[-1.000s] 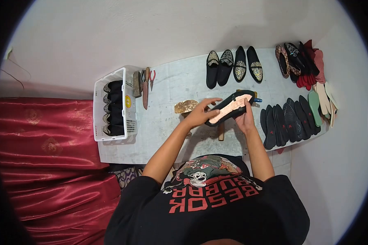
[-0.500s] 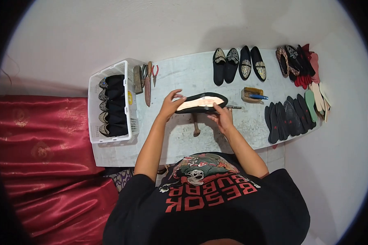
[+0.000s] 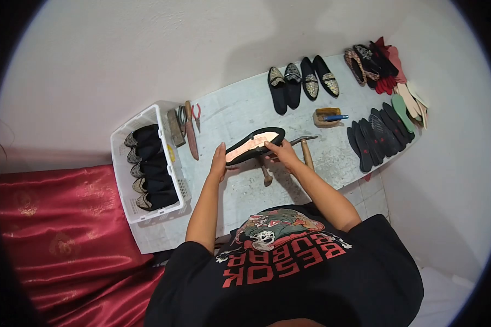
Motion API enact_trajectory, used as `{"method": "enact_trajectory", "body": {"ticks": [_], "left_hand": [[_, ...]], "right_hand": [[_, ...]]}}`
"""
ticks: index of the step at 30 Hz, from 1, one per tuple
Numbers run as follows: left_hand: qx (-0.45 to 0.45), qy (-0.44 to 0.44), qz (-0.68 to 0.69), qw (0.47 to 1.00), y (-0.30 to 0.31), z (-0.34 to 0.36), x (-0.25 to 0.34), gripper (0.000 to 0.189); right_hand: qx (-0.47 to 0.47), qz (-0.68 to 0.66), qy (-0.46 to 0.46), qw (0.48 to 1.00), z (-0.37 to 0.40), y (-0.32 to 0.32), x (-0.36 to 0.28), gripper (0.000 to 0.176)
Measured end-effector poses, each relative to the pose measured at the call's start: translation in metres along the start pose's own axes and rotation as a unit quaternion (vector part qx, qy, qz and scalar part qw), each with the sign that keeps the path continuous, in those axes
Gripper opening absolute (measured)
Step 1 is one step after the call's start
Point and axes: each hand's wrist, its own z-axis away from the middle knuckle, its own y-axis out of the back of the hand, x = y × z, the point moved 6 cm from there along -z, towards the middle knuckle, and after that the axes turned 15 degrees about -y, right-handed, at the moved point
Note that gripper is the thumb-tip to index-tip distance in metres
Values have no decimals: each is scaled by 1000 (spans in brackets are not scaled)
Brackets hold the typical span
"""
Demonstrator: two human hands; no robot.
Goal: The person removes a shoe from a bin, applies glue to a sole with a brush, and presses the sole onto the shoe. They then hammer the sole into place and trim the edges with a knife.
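Above the middle of the table I hold a black shoe (image 3: 253, 146) with its pale, unsoled underside facing up. My left hand (image 3: 219, 163) grips its left end, fingers pressed along the side. At the right part, my right hand (image 3: 282, 155) holds it from the near edge, thumb on the pale bottom and fingers beneath. Just right of that hand lies a hammer (image 3: 308, 155), partly hidden by my forearm. Under the shoe a wooden handle (image 3: 267, 177) sticks out toward me; its other end is hidden.
A white basket (image 3: 163, 155) with several black shoes stands left. Beside it lie a knife (image 3: 191, 136) and red-handled pliers (image 3: 196, 117). Finished-looking shoes (image 3: 310, 82) stand at the back. A tin with a blue-handled brush (image 3: 327, 117) and several black soles (image 3: 373, 141) are right.
The view has turned, shifting the table. The shoe now slants, its left end lower. My left fingers, spread before, now lie straight against the shoe's end. More of the hammer shows.
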Motion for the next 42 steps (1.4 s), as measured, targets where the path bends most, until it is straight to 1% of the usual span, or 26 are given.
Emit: {"method": "enact_trajectory", "body": {"ticks": [1,3,5,7,8,10,11,13,14,16,17,18,19,21,22,24,25,26,27,29,31,33,34,36,39,42], "left_hand": [[-7,0,2,1000,-2,5,6,62],[-99,98,-75,988,-4,20,0,63],[-101,82,-58,990,1,26,-8,63],[-26,-21,20,999,16,21,-21,66],[-33,-20,17,999,18,24,-31,66],[45,12,45,998,18,37,-44,63],[36,10,43,998,14,47,-46,63],[79,1,95,992,11,70,-46,54],[69,0,93,993,12,78,-52,54],[12,-149,-48,988,18,85,-65,46],[4,-147,-49,988,18,93,-75,46],[-69,-163,-81,981,11,102,-83,42],[-143,-178,-113,967,1,110,-88,42],[-210,-166,-181,946,-25,137,-85,42],[-246,-173,-175,937,-38,145,-87,38],[-275,-161,-174,932,-58,153,-93,37],[-293,-154,-172,928,-72,158,-91,36],[-302,-123,-167,931,-83,163,-89,36],[-302,-121,-166,931,-91,161,-91,36],[-337,-165,-177,910,-112,160,-90,35],[-350,-166,-191,902,-126,157,-93,34],[-370,-194,-188,889,-145,153,-87,34],[-371,-198,-197,886,-151,151,-86,34],[-367,-192,-213,885,-163,149,-85,35],[-365,-198,-232,879,-183,145,-90,35],[-329,-191,-228,897,-212,139,-101,34]], "right_hand": [[7,-2,3,1000,-1,0,0,55],[43,27,73,996,2,0,-5,58],[50,26,69,996,4,-3,-5,60],[69,53,82,993,6,-2,-8,62],[74,48,83,993,8,0,-9,62],[65,94,70,991,12,0,-13,62],[70,89,75,991,14,1,-15,62],[53,99,70,991,3,2,-9,63],[52,90,107,989,-3,1,-6,66],[57,98,85,990,7,1,-5,66],[55,109,58,991,11,-1,1,67],[57,100,127,985,-21,1,22,66],[46,97,116,987,-14,-2,31,56],[5,144,128,981,-12,-9,66,41],[13,138,127,982,-8,-5,84,41],[-16,196,236,952,11,-3,108,25],[-12,194,232,953,27,4,115,25],[-20,160,256,953,46,14,118,22],[-29,127,279,951,65,25,118,18],[-34,111,263,958,86,55,115,16],[-36,86,254,963,92,88,114,15],[60,113,164,978,84,134,121,14],[61,109,169,978,79,145,121,14],[115,76,143,980,71,173,122,15],[85,109,156,978,63,186,117,15],[34,160,179,970,64,200,115,17]]}}
